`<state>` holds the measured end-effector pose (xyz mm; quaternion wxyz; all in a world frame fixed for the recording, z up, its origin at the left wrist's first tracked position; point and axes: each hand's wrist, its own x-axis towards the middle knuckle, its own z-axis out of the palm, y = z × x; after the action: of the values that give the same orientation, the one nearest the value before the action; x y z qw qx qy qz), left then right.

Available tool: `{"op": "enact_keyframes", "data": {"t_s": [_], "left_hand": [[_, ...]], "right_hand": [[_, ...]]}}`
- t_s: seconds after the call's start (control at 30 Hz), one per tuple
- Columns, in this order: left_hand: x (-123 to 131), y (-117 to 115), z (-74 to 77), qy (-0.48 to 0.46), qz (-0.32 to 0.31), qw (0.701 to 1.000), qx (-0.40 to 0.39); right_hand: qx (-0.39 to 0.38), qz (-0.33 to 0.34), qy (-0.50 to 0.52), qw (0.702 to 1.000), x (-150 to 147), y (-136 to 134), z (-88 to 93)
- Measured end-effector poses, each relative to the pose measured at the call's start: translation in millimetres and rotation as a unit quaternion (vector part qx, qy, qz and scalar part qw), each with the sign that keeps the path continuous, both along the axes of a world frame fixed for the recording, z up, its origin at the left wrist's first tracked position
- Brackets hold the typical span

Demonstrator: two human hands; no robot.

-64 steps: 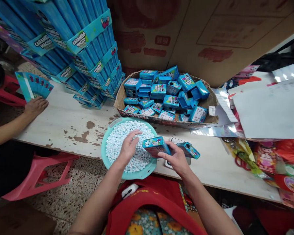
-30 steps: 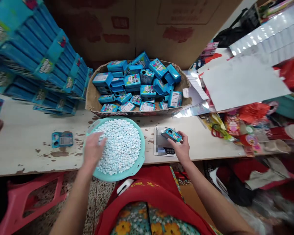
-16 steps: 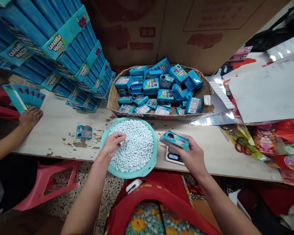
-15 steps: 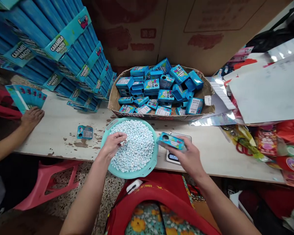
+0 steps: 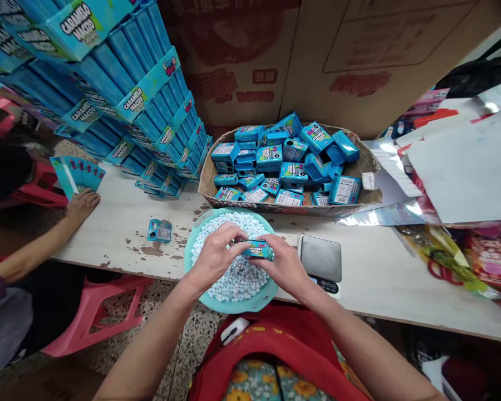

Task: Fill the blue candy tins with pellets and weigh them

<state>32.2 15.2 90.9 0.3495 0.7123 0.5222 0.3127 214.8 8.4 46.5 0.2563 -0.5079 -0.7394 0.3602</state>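
Both hands meet over the teal basin (image 5: 234,304), forearms reaching in from the lower edge of the view. The right hand (image 5: 282,268) grips a small blue candy box (image 5: 257,249) by its right end, thumb on top, holding it level just above the candies (image 5: 237,278). The left hand (image 5: 216,254) is closed around the box's left end, fingers bunched and curled; whether it also holds candies cannot be told.

The basin sits at the near edge of a worn white tabletop (image 5: 379,278), with a digital scale (image 5: 320,258) just beside it on the right. Behind it a cardboard tray (image 5: 292,209) is heaped with similar boxes, and stacked blue display cartons (image 5: 150,106) rise at the left. One loose box (image 5: 159,230) lies flat on the tabletop. Farther left a co-worker's hand (image 5: 82,204) rests by a fan of flat cartons (image 5: 77,173), above a pink stool (image 5: 92,312). Large brown cardboard boxes (image 5: 359,55) form the backdrop.

Half a second ago the left hand was down among the candies and the right held the box over the scale; now the box is above the basin and the scale's plate is uncovered.
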Motion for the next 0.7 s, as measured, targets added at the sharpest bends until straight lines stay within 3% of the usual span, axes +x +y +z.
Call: {"op": "enact_keyframes", "data": {"t_s": [0.17,0.23,0.4,0.5,0.6,0.7], "left_hand": [[-11.8,-9.4,-9.9,-0.143,0.146,0.978,-0.035],[-19.9,-13.7,-15.8,-0.149,0.148,0.976,-0.054],[-34.9,-21.7,-27.8,-0.041,0.027,0.996,-0.069],[-39.1,-26.7,-38.8,0.000,0.043,0.996,-0.081],[-40.5,-32.8,-64.2,0.138,0.116,0.974,-0.138],[-42.2,-35.2,-96.7,0.310,0.044,0.934,-0.174]], "right_hand": [[-0.021,-0.008,0.024,0.999,-6.1,5.1,-1.8],[-0.031,-0.008,0.036,0.999,-10.4,7.6,-5.9],[-0.018,0.027,0.056,0.998,-24.3,12.2,-14.9],[-0.043,0.028,0.078,0.996,-25.9,13.4,-13.6],[-0.063,-0.038,0.076,0.994,-18.5,16.5,-13.4],[-0.075,-0.088,0.044,0.992,-12.6,22.9,-18.7]]}}
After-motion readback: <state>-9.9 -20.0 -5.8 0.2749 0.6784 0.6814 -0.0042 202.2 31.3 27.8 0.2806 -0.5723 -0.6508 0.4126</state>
